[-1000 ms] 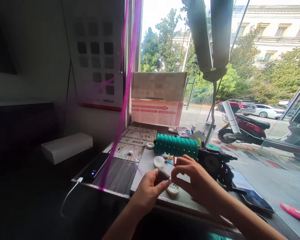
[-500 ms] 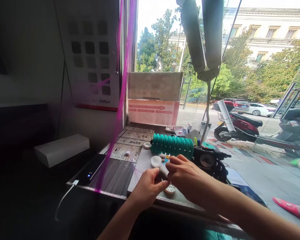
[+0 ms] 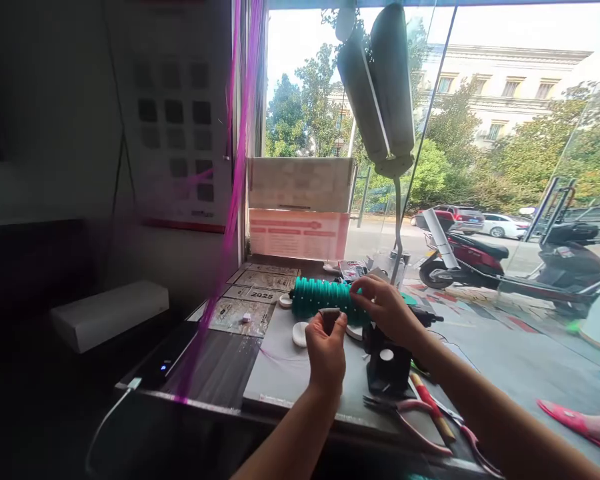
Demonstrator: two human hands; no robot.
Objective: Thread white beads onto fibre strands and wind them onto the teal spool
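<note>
My left hand (image 3: 327, 353) is closed, with a small grey-brown piece (image 3: 330, 312) between thumb and fingers; its kind is not clear. My right hand (image 3: 383, 308) is raised to the right of it, thumb and fingertips pinched together in front of a teal ribbed cylinder (image 3: 321, 297) dotted with white. Whatever the right fingers hold, if anything, is too small to see. A round white dish (image 3: 300, 335) lies just left of my left hand. The cylinder sits on a black stand (image 3: 387, 370), partly hidden by my right hand and forearm.
Pink-handled pliers (image 3: 415, 427) and a red-and-wood handled tool (image 3: 433, 407) lie near the front edge. A lamp arm (image 3: 398, 227) rises behind. Purple strands (image 3: 233, 227) hang at the left. A white box (image 3: 113, 313) and a cable (image 3: 103, 420) are further left.
My hands have drawn apart and lifted, the right one up toward the teal cylinder. The view has shifted, and the pliers and the red-handled tool now show.
</note>
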